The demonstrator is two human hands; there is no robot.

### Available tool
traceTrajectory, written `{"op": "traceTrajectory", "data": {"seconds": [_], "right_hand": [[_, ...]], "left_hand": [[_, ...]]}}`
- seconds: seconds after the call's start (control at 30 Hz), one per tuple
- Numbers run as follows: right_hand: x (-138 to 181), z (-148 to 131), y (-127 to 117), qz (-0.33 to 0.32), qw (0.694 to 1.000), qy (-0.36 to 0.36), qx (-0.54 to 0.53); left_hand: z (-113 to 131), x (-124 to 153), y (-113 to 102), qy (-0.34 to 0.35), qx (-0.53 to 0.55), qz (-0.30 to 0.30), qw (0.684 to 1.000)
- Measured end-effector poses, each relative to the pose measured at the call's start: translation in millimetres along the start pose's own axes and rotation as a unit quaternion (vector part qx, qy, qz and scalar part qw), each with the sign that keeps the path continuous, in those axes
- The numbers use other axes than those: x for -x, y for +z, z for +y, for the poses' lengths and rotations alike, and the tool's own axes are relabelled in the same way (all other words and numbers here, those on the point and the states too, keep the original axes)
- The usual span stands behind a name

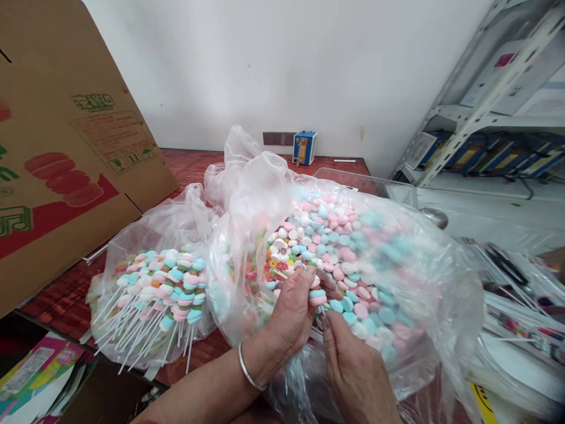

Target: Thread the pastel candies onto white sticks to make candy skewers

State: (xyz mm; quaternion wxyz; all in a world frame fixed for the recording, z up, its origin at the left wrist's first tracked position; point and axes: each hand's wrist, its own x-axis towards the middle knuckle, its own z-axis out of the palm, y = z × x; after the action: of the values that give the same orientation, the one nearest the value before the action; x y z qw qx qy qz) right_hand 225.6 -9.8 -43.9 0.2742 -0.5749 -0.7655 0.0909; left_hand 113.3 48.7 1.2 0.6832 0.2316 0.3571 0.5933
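Note:
A big clear plastic bag (pixel 424 277) lies open before me, filled with pink, blue and white heart-shaped marshmallow candies (pixel 339 259) on white sticks. My left hand (pixel 289 312), with a silver bangle at the wrist, reaches into the bag's mouth and its fingers are closed around a blue and pink candy (pixel 316 296). My right hand (pixel 353 368) is just below it, fingers pinched on that candy's stick at the bag's opening. A second, smaller clear bag (pixel 145 235) on the left holds more stick candies (pixel 170 288), their sticks pointing toward me.
A large printed cardboard box (pixel 66 159) leans at the left on the reddish wooden table (pixel 185 168). A small blue device (pixel 304 147) stands by the white wall. Metal shelving (pixel 489 106) with boxes is at the right. Clear packets (pixel 521 306) lie at the right.

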Motion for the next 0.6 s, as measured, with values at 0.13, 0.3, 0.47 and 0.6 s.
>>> {"op": "traceTrajectory", "data": {"seconds": [0.13,0.3,0.47,0.6], "right_hand": [[-6,-2,11,0.032,0.998,-0.013,-0.046],[-25,-14,10,0.023,0.997,-0.021,-0.077],[-45,-15,-3,-0.003,0.999,-0.039,-0.025],[-57,-5,-9,-0.012,0.997,-0.05,0.066]], "left_hand": [[-2,6,-1,0.022,-0.032,-0.028,0.999],[-6,9,-8,0.041,-0.028,-0.022,0.999],[0,4,-27,0.036,-0.016,0.005,0.999],[35,-8,-60,0.135,-0.223,0.062,0.964]]}}
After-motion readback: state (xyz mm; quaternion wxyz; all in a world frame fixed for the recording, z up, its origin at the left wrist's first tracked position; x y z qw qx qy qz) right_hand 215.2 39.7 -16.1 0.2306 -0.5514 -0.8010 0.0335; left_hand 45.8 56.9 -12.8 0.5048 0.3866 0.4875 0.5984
